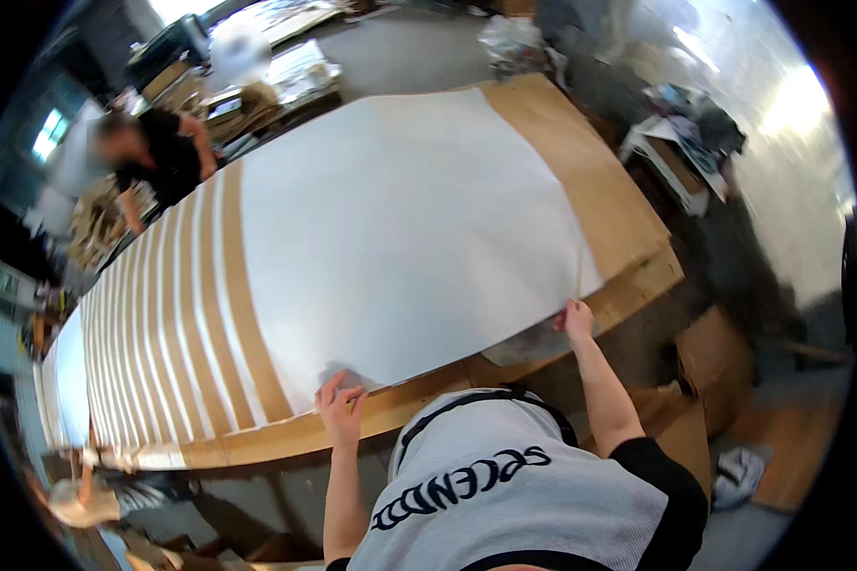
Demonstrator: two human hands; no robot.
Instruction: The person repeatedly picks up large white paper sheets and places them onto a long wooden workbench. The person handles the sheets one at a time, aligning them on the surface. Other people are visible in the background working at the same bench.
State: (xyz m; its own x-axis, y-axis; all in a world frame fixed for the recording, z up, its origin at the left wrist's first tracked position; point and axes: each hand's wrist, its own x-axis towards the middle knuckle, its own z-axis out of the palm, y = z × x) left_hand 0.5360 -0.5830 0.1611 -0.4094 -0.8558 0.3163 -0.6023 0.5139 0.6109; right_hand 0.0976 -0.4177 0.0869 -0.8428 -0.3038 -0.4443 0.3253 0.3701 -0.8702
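A large white sheet (400,228) lies across the long table in front of me, on top of a brown sheet (581,171) that shows at its right end. My right hand (574,319) is closed in a pinch at the sheet's near right corner. At the near edge, farther left, my left hand (341,404) touches the white sheet with its fingers apart. Left of it, brown and white strips (190,324) alternate, looking like the staggered edges of overlapping sheets.
The wooden table edge (438,383) runs along my front. Across the table at left, a person in black (167,157) leans in; another person (86,500) is at lower left. Cardboard (719,366) stands at right, near a small stand (671,157) with cloths.
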